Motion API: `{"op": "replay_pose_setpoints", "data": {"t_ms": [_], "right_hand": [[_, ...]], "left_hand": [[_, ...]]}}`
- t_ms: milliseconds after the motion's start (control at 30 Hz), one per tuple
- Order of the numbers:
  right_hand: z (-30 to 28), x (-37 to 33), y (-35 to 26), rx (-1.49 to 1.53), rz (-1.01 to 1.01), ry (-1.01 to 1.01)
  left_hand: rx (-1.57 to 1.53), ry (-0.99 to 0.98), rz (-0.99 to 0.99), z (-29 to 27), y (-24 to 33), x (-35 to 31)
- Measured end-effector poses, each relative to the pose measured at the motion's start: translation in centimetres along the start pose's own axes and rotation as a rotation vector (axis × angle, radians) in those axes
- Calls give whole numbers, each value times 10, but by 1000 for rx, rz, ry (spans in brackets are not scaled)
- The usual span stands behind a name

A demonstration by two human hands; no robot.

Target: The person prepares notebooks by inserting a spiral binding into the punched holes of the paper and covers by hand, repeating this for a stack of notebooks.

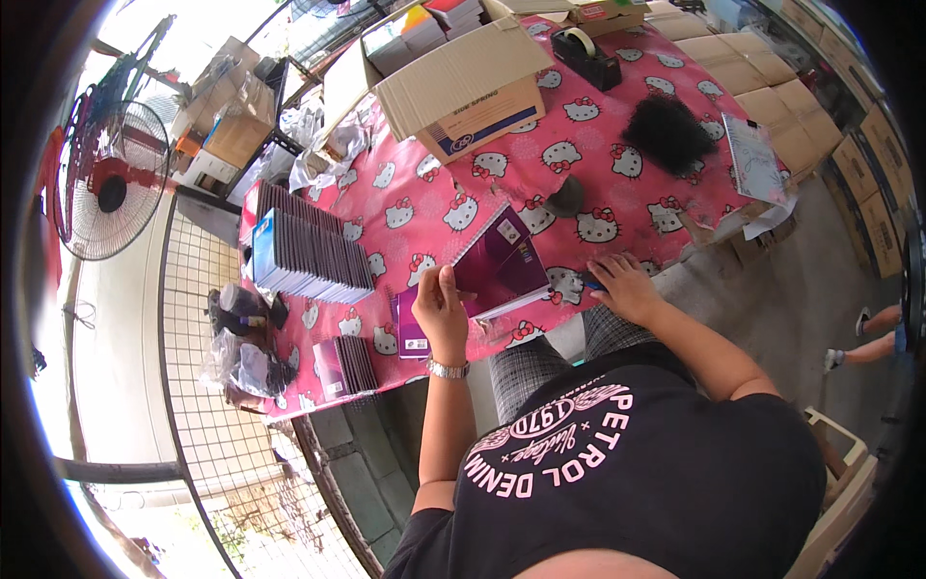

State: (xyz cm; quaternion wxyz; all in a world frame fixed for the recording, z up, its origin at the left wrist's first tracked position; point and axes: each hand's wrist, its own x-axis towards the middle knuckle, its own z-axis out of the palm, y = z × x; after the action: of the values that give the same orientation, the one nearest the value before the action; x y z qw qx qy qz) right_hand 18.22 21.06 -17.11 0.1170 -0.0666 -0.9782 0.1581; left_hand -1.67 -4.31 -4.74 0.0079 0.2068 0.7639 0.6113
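A purple notebook (503,265) lies at a slant near the table's front edge, its white page edges showing. My left hand (442,307), wearing a metal-band watch, is closed with its fingertips at the notebook's left edge. Beneath and beside that hand is another purple notebook (413,338), partly hidden. My right hand (625,288) rests at the table edge, right of the notebook, fingers curled over a small blue thing (594,285) that is mostly hidden.
Left of my hands stand a long row of notebooks (309,253) and a shorter row (345,367). An open cardboard box (482,111), a tape dispenser (586,60) and a black bristly mass (668,133) sit farther back. A fan (114,188) stands at far left.
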Motion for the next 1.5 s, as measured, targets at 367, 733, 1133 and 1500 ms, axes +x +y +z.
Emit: {"op": "replay_pose_setpoints", "data": {"t_ms": [367,733,1133,1500], "right_hand": [[-106,82,-123,488,-272,350],[-99,99,-152,501,-238,391],[-100,97,-152,286,-250,397],[-114,96,-139,1123,-3,-117]], "left_hand": [[-21,-64,71,0,-9,6],[270,-9,305,3,-28,11],[-150,-40,153,9,-15,0],[260,315,419,-16,-20,-8]]}}
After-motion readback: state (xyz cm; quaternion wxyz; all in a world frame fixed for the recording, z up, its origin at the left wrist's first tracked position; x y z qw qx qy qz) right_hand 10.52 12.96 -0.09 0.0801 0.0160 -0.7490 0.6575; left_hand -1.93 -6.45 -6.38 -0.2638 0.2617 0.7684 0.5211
